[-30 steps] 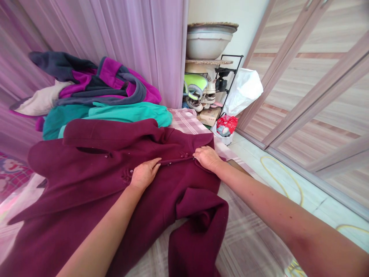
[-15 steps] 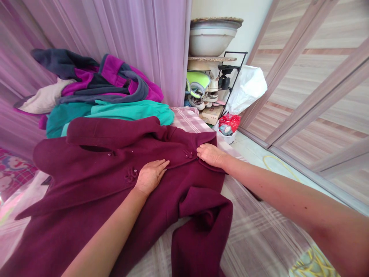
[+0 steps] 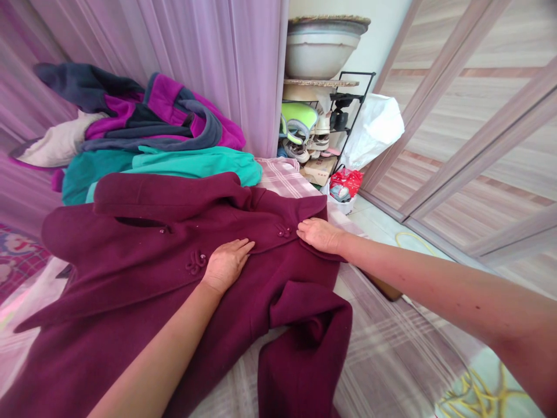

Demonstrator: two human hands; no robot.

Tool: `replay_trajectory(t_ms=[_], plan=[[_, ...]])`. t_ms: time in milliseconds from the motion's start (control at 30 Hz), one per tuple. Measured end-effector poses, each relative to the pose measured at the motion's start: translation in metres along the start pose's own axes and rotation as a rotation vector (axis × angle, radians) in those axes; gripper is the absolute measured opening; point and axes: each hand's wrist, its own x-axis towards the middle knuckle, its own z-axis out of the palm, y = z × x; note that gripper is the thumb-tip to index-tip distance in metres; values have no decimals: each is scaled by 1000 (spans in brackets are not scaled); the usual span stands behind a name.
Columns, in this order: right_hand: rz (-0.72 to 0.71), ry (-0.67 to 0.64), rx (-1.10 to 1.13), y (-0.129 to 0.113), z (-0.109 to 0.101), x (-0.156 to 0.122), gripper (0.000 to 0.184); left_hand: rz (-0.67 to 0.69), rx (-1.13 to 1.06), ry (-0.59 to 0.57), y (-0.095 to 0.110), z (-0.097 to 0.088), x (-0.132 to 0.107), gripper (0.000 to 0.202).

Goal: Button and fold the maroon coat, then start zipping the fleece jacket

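Note:
A burgundy coat (image 3: 143, 273) lies spread across a checked cloth (image 3: 383, 354), its collar end toward the right. Knotted trim with small buttons runs along its front. My left hand (image 3: 227, 264) rests flat on the coat's front edge, fingers stretched out beside one knotted fastening (image 3: 195, 262). Up at the collar (image 3: 315, 208), my right hand (image 3: 319, 235) has its fingertips closed on the coat's edge, near another fastening (image 3: 284, 230). One sleeve (image 3: 307, 342) is folded over toward me.
Behind the coat lie a teal garment (image 3: 195, 165) and a purple and navy jacket (image 3: 174, 110) against a lilac curtain (image 3: 195, 40). A shoe rack (image 3: 343, 130) with a large bowl (image 3: 322, 55), bags and a wooden wardrobe (image 3: 487, 139) stand beyond. Yellow cord (image 3: 474, 395) lies lower right.
Both hands stay in nearly the same places on the coat. The view has shifted slightly, and more of the yellow cord shows at the lower right.

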Motion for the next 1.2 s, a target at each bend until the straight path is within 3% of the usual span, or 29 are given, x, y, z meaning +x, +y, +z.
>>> replay_trajectory(t_ms=[167, 300, 500, 667, 833, 1067, 1200], plan=[[112, 101, 142, 0, 6, -5, 31, -10, -1, -8, -1, 1, 0, 37], [152, 89, 256, 1, 3, 2, 26, -27, -9, -40, -1, -3, 4, 37], [150, 69, 267, 3, 0, 8, 26, -219, -10, -102, 2, -15, 15, 38], [194, 64, 254, 5, -4, 9, 24, -266, -6, -141, 4, -20, 21, 38], [167, 33, 265, 7, -9, 6, 24, -283, 4, -153, 5, -23, 23, 38], [180, 68, 220, 4, -6, -2, 25, -164, -44, 7, 5, -16, 16, 35], [168, 83, 201, 3, 1, -4, 26, -137, -61, 7, 5, -11, 14, 35]])
